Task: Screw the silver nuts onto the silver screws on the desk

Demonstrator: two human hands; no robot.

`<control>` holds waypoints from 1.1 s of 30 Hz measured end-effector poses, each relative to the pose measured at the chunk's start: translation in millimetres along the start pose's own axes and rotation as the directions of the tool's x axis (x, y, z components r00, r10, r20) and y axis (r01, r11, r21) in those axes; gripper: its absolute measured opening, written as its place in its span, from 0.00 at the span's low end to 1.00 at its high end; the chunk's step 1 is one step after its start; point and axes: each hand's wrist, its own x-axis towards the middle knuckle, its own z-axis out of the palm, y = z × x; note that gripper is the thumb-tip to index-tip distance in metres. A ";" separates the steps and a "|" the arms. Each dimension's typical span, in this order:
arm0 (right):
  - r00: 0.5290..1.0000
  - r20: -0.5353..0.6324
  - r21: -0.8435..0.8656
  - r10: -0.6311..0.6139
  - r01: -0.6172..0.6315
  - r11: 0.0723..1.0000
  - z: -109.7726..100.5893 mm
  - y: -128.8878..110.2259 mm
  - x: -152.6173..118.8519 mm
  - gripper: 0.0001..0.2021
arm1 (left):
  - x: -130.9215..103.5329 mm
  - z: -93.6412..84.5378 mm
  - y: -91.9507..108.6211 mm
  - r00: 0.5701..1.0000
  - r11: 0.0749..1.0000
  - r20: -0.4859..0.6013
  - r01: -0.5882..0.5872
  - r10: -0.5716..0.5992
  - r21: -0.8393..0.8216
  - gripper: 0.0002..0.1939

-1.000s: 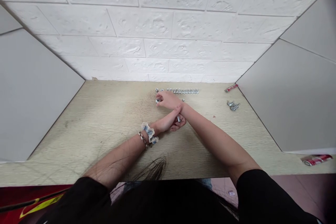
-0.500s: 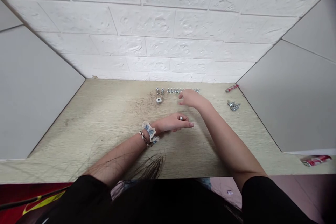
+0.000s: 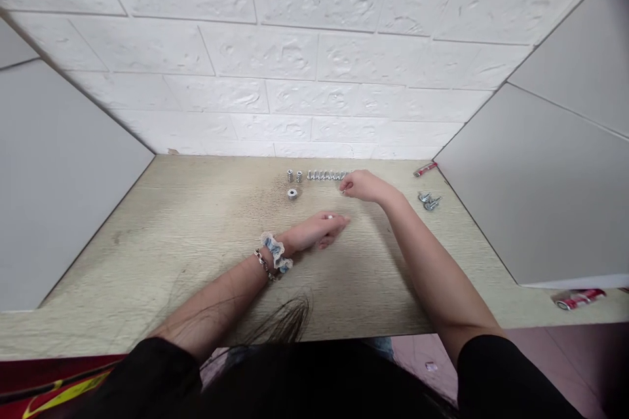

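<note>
My right hand (image 3: 364,186) is at the right part of a row of small silver screws (image 3: 325,175) standing near the wall. Its fingers are pinched together, and a tiny shiny tip of a metal piece shows below them. The hand hides the right end of the row. Lower and to the left, my left hand (image 3: 319,230) is above the table with its fingers curled and slightly blurred. A small silvery bit shows at its fingers; its kind is unclear. Left of the row are two threaded metal inserts (image 3: 295,176) and a round metal piece with a hole (image 3: 292,194).
Several metal screws with wide heads (image 3: 429,201) lie in a pile at the right. One red tube-shaped item (image 3: 425,169) is by the right panel (image 3: 565,190), another (image 3: 580,299) near the front edge. A white brick-patterned wall (image 3: 289,59) closes the back.
My right hand's fingers have closed into a pinch at the row. My left hand has shifted slightly left, its thumb drawn in. The whole view has shifted a little.
</note>
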 end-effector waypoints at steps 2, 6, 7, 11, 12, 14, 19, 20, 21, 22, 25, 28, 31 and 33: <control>0.999 0.033 0.104 -0.004 0.000 0.995 -8.9 -5.7 -6.0 0.08 | 4.2 -2.5 -2.6 0.998 0.983 -0.058 0.003 -0.014 -0.184 0.15; 0.995 0.065 0.189 -0.076 0.063 0.980 -23.0 -23.0 -18.6 0.09 | 10.6 -8.6 -6.3 0.981 0.898 -0.168 0.010 -0.093 -0.439 0.03; 0.993 0.068 0.174 -0.093 0.080 0.982 -24.1 -26.6 -20.4 0.08 | 11.3 -10.1 -6.5 0.976 0.873 -0.188 0.009 -0.114 -0.488 0.04; 0.980 0.107 0.095 -0.166 0.156 0.983 -16.8 -32.2 -18.9 0.08 | 12.6 -15.5 -5.8 0.961 0.797 -0.246 -0.048 -0.128 -0.602 0.07; 0.979 0.120 0.079 -0.166 0.158 0.984 -13.2 -32.0 -16.9 0.08 | 12.7 -16.8 -5.5 0.960 0.784 -0.254 -0.069 -0.115 -0.617 0.08; 0.978 0.140 0.058 -0.155 0.149 0.987 -6.1 -31.6 -13.1 0.09 | 12.9 -19.4 -4.8 0.962 0.764 -0.256 -0.093 -0.097 -0.639 0.09; 0.972 0.147 0.165 -0.183 0.159 0.973 -0.4 -37.3 -12.1 0.10 | 13.2 -23.1 -3.9 0.960 0.717 -0.259 -0.110 -0.102 -0.688 0.13; 0.974 0.136 0.191 -0.183 0.156 0.969 -0.8 -39.4 -13.1 0.11 | 13.3 -23.3 -3.7 0.958 0.709 -0.266 -0.117 -0.103 -0.696 0.15; 0.975 0.126 0.207 -0.182 0.153 0.966 -1.1 -41.6 -14.1 0.11 | 13.3 -23.3 -3.6 0.957 0.702 -0.272 -0.123 -0.103 -0.701 0.17; 0.976 0.119 0.209 -0.182 0.155 0.966 -1.0 -43.8 -14.8 0.12 | 13.3 -23.0 -3.4 0.956 0.700 -0.275 -0.127 -0.104 -0.703 0.19; 0.973 0.108 0.149 -0.206 0.189 0.971 4.0 -49.9 -13.9 0.10 | 12.6 -21.5 -2.6 0.959 0.711 -0.260 -0.107 -0.111 -0.695 0.25; 0.967 0.118 0.079 -0.225 0.217 0.973 12.5 -54.0 -10.3 0.08 | 11.2 -19.7 -1.6 0.968 0.730 -0.219 -0.060 -0.125 -0.681 0.30; 0.963 0.135 0.062 -0.235 0.228 0.972 13.1 -54.4 -9.4 0.08 | 10.1 -19.1 -0.5 0.975 0.732 -0.175 -0.017 -0.140 -0.681 0.35; 0.962 0.129 0.079 -0.239 0.230 0.970 4.5 -51.5 -11.9 0.07 | 10.2 -19.5 -0.3 0.975 0.741 -0.162 0.003 -0.151 -0.671 0.37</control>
